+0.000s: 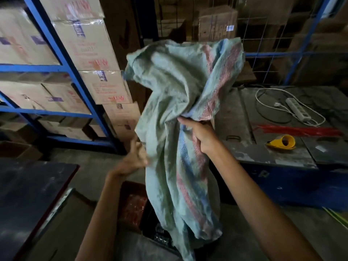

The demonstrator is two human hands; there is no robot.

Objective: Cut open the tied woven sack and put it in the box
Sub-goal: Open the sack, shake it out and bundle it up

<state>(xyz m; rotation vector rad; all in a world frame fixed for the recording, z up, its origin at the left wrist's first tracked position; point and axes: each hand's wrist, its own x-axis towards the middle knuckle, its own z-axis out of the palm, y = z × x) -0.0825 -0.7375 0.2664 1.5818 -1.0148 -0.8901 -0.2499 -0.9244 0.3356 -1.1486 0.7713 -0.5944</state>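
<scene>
The right hand (pixel 199 136) grips a bunched fold of the pale green woven sack (pixel 178 117) with red and blue stripes, holding it up in the air so it hangs limp over the open box (pixel 131 204) on the floor. The left hand (pixel 134 159), blurred, has its fingers spread loosely against the sack's left edge.

Green woven sack (pixel 175 113), red-blue stripes, limp, held aloft above box (pixel 131 206).
</scene>
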